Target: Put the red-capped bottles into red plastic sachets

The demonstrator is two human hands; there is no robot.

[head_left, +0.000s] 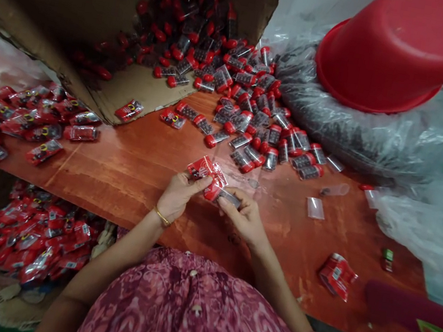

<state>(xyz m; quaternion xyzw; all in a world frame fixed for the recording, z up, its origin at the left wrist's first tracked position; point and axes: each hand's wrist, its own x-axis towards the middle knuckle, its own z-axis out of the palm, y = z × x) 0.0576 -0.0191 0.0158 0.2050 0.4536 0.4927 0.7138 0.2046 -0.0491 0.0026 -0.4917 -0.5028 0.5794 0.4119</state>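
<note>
My left hand is closed, thumb on top, on red printed wrappers held over the near part of the table. Close beside it, my right hand pinches a small clear tube with dark contents. The tube's red end meets the wrappers by my left thumb; whether it is inside one I cannot tell. Beyond my hands lies a heap of similar red-capped tubes, spilling from a tipped cardboard box. Wrapped tubes are piled on the table at the left.
A red bucket stands upside down on a filled clear plastic bag at the back right. Below the table's left edge, more wrapped packs fill a container. A red wrapper stack and a small green item lie right.
</note>
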